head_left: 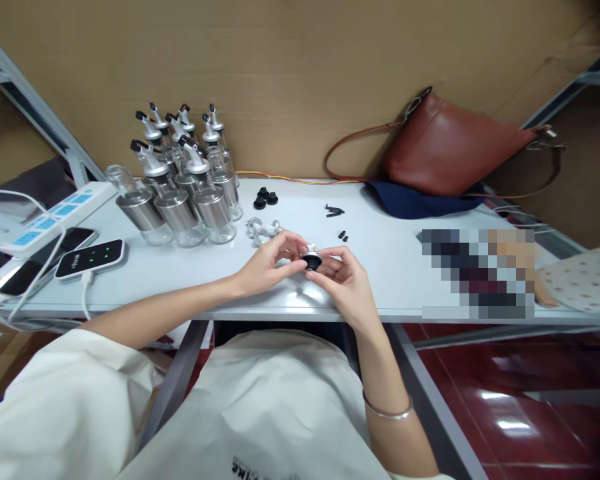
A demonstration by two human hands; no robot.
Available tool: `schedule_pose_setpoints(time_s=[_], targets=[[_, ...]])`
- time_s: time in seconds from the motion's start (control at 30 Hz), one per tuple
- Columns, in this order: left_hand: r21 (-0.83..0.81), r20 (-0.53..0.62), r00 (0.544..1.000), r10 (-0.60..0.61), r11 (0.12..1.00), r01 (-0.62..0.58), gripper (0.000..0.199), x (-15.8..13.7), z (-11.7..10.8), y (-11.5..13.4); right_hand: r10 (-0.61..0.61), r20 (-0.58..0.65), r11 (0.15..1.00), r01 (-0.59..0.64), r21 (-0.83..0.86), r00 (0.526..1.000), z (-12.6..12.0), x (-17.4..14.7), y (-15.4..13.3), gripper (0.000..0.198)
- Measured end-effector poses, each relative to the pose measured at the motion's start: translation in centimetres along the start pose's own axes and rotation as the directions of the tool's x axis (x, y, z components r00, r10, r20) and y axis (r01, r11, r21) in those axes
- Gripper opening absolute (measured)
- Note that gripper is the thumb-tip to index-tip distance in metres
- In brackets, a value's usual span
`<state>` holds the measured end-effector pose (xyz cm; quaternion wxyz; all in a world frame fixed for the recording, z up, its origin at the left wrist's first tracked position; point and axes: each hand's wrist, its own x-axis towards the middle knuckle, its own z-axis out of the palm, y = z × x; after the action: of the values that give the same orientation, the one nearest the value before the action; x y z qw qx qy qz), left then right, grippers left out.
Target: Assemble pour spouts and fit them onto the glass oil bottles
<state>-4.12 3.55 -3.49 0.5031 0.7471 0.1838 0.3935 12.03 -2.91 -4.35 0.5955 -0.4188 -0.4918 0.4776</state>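
Observation:
Between my two hands, just above the table's front edge, is a pourer top (311, 261) with a silvery cap and a black ribbed stopper facing me. My left hand (275, 262) pinches it from the left. From the right, the fingertips of my right hand (344, 277) close on it too. Beyond my left hand lie several loose silver pourer caps (261, 231). Behind those sit several black stoppers (264, 198). Small black spout flaps (335, 211) and tiny black pieces (343, 236) rest farther right.
Glass-and-steel oil bottles (180, 207) with pourers crowd the back left. A power strip (63, 217), phones and a white-edged device (93, 259) with cables lie left. A brown bag (445, 150) rests on dark blue cloth (405, 201) at back right. Another person's sleeve (580, 277) shows right.

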Motion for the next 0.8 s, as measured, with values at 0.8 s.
schedule_pose_setpoints(time_s=[0.8], targets=[[0.073, 0.098, 0.99, -0.106, 0.992, 0.099, 0.027, 0.2, -0.7, 0.2, -0.061, 0.135, 0.719, 0.137, -0.681, 0.989, -2.9, 1.7, -3.6, 0.017]])
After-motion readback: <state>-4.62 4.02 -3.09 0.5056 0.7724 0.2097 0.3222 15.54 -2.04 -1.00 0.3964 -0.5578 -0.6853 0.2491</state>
